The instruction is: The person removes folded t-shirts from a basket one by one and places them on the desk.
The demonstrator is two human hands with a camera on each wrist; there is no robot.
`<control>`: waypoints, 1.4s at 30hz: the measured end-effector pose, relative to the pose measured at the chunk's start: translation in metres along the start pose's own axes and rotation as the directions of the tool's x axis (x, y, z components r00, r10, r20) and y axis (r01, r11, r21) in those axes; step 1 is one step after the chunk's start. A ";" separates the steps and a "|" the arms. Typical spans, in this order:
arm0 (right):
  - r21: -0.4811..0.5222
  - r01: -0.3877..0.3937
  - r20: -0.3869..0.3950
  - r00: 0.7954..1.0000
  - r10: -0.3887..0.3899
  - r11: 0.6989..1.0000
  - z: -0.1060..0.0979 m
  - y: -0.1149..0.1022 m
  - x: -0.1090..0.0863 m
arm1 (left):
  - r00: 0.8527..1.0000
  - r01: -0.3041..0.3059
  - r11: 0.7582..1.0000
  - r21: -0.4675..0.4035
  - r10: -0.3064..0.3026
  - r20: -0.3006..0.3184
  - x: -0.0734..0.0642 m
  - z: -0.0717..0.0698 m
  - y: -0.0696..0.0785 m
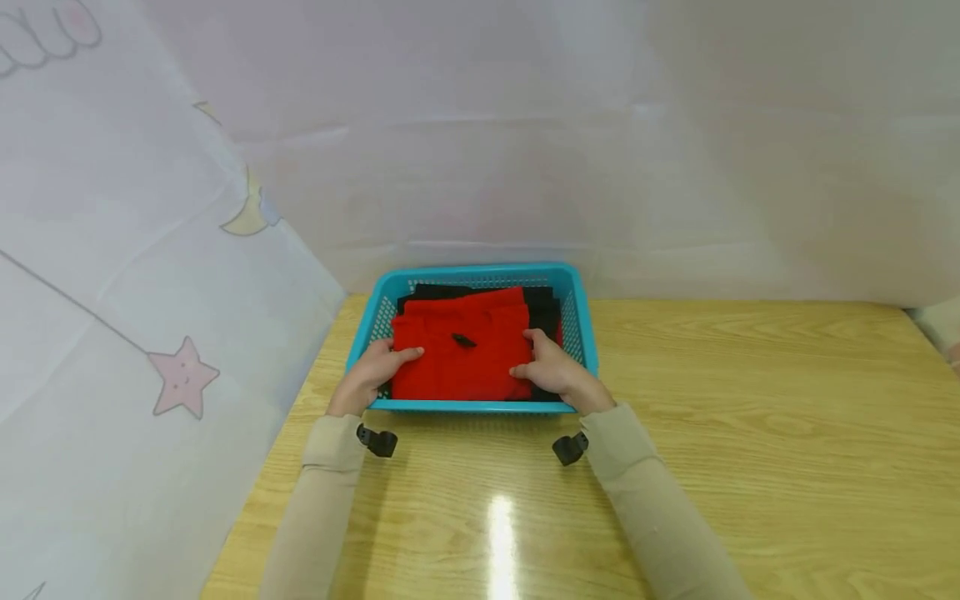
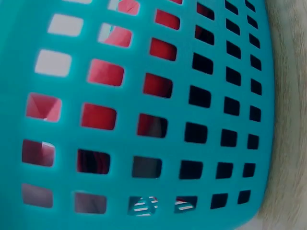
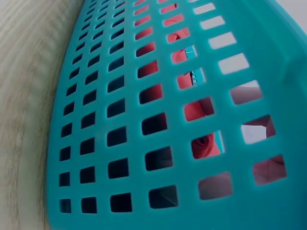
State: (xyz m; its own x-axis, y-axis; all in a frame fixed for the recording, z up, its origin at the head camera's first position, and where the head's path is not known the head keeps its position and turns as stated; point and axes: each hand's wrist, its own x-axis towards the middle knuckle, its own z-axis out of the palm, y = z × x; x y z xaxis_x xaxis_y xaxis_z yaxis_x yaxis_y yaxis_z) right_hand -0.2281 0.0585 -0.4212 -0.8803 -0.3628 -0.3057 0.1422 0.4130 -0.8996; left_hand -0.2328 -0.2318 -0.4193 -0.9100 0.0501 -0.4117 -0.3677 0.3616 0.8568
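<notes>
Inside a turquoise plastic basket (image 1: 480, 407) lies a folded red garment (image 1: 457, 367) with a small black mark on top. My left hand (image 1: 371, 371) holds its left edge, thumb on the upper side and the other fingers mostly hidden. At the right edge my right hand (image 1: 557, 371) pinches the same garment, thumb and a finger showing on it. More red and black folded cloth (image 1: 542, 307) lies beneath and behind. Both wrist views face the perforated basket wall (image 2: 124, 143), with red and black fabric seen through the holes; the hands are mostly hidden there.
The basket stands on a wooden table (image 1: 750, 417), close to a pale sheet (image 1: 600, 167) hanging at the back. Another sheet with a printed star (image 1: 183, 377) covers the left side. Table surface extends to the right and in front.
</notes>
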 end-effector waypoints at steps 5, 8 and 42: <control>0.072 0.001 -0.006 1.000 0.000 0.997 -0.002 -0.001 -0.001 | 1.000 0.027 0.999 -0.028 -0.026 0.017 0.000 -0.001 0.004; 0.116 -0.023 -0.026 0.999 0.026 0.993 -0.004 -0.002 0.000 | 0.999 0.030 0.998 -0.048 -0.029 0.027 -0.001 -0.002 0.006; 0.139 -0.011 -0.075 0.997 0.022 0.990 -0.003 -0.002 0.000 | 0.994 -0.050 0.998 0.033 0.046 0.096 -0.004 0.003 0.001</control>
State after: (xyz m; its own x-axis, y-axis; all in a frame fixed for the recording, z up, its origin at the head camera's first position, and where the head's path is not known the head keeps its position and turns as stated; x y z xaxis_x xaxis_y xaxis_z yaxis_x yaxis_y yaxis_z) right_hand -0.2299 0.0605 -0.4187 -0.9085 -0.2899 -0.3011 0.2136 0.2971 -0.9307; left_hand -0.2292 -0.2290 -0.4182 -0.9034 0.1559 -0.3995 -0.3155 0.3893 0.8654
